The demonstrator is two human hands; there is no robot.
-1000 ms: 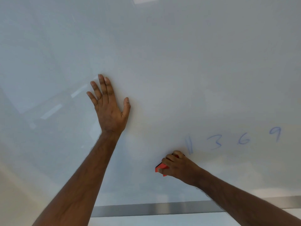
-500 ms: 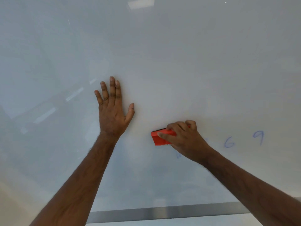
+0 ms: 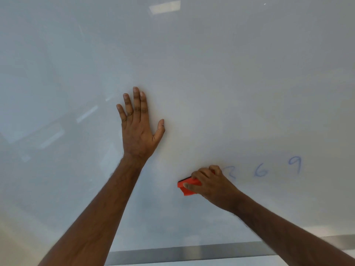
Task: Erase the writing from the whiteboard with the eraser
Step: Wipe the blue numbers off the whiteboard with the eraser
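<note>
The right hand (image 3: 211,184) gripped the red eraser (image 3: 187,186), fingers curled over its top and thumb along its lower side, so that only its left end stuck out past the knuckles. It was pressed against the whiteboard (image 3: 211,64), low down and not far above the metal bottom edge (image 3: 182,255). Just to the right of that hand ran faint blue writing: a partly smeared figure (image 3: 230,172) (perhaps a 3, hard to tell), then a 6 (image 3: 261,172) and a 9 (image 3: 295,164). The left hand (image 3: 138,127) lay flat on the board, fingers straight and thumb spread, up and to the left of the eraser and apart from it.
</note>
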